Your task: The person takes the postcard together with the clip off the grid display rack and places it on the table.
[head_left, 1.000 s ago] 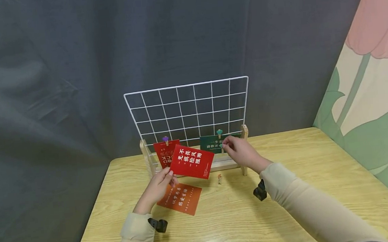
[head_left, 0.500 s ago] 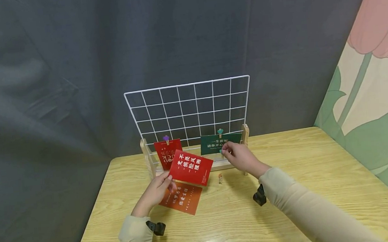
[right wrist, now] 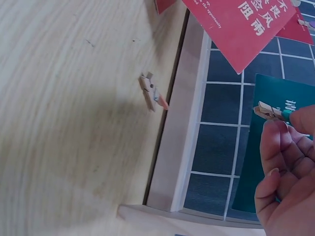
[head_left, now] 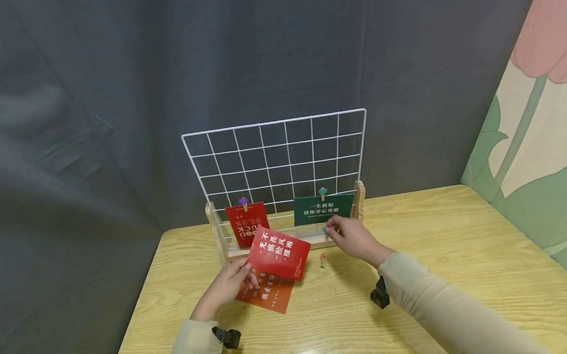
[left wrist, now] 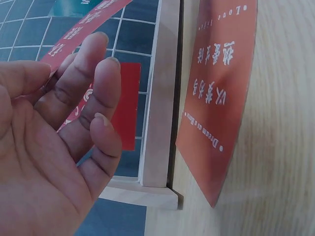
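Note:
My left hand (head_left: 226, 286) pinches the left corner of a red card (head_left: 279, 255) with white characters, holding it above the table. Below it an orange card (head_left: 273, 297) lies on the table, partly covered in the head view. My right hand (head_left: 355, 239) pinches a small wooden clothespin (right wrist: 268, 111) with a teal end between thumb and index finger. Just behind that hand, a green card (head_left: 316, 210) hangs on the white wire grid (head_left: 277, 155) from a teal-topped clothespin (head_left: 322, 193). Another red card (head_left: 239, 225) hangs at the grid's left from a purple-topped clothespin (head_left: 243, 203).
A loose clothespin (right wrist: 149, 92) with an orange end lies on the table in front of the grid's wooden base (right wrist: 182, 118). Behind the table (head_left: 433, 243) hangs a dark curtain (head_left: 273, 50). A wall with a painted tulip (head_left: 549, 56) stands at the right.
The held red card has moved down and slightly closer, covering more of the orange card. My right hand, with its clothespin, has lowered a little, uncovering the green card's text.

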Available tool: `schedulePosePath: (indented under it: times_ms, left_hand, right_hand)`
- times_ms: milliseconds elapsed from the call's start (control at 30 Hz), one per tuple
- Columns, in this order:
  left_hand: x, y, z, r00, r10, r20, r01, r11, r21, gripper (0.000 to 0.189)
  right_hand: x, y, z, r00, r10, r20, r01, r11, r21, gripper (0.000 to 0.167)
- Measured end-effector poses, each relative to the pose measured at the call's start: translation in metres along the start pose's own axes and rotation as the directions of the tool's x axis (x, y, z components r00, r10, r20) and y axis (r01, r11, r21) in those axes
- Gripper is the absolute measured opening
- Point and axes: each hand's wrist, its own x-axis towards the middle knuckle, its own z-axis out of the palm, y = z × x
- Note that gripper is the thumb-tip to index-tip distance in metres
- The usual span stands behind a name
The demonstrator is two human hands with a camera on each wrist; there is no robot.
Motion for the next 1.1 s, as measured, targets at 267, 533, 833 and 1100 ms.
schedulePosePath:
  times_ms: [267,533,833,1100]
  left_hand:
    - [-0.005,-0.009,0.001,1.000,-0.005,0.012,0.005,1.000,-0.014,0.030]
    - [-0.010,-0.019,0.006,0.998,-0.063,0.030,0.064,0.997,-0.032,0.029]
    - [-0.016,-0.025,0.005,0.993,-0.117,0.003,0.117,0.992,-0.039,0.028]
    - [-0.021,-0.026,0.007,0.977,-0.213,0.001,0.213,0.977,-0.016,0.031]
  right_hand:
    - [-0.003,0.009,0.012,1.000,0.010,0.015,-0.010,1.000,0.001,0.014]
    - [-0.007,0.016,0.021,1.000,0.006,0.008,-0.006,1.000,0.022,0.012]
    - [-0.007,0.021,0.033,1.000,-0.001,0.018,0.000,1.000,0.029,0.009]
    - [-0.015,0.028,0.043,0.999,0.028,0.037,-0.029,0.999,0.035,0.010]
